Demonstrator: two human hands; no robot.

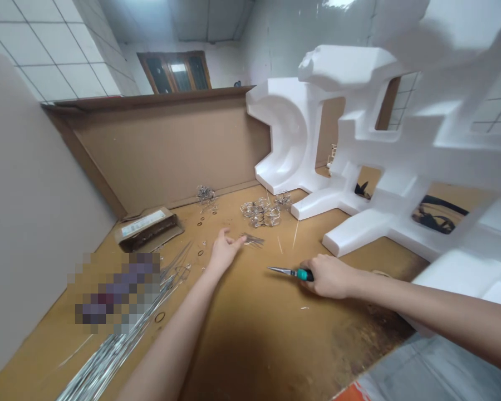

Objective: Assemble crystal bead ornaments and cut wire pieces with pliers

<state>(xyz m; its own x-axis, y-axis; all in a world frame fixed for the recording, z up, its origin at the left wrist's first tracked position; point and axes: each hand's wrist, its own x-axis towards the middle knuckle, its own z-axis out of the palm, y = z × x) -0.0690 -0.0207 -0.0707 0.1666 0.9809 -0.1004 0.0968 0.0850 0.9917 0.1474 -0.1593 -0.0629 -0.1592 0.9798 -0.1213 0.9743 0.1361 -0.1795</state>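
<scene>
My right hand [328,275] is closed around needle-nose pliers [294,273] with teal and black handles. Their slim metal jaws point left over the table. My left hand [226,250] reaches forward with thumb and index finger apart. Its thumb tip is at a small pile of short wire pieces [254,240]; whether it touches them I cannot tell. Just beyond lies a cluster of bent wire shapes [261,213], with a smaller tangle of wire [206,194] farther left. Long straight silver wires [117,353] lie in a bundle left of my left forearm.
Tall white foam packing [288,133] stands along the right side. A cardboard wall [171,150] closes off the back. An open small carton [150,229] sits at the left, near a blurred-out purple item [121,287]. Small dark rings [160,317] lie scattered on the brown tabletop [250,334].
</scene>
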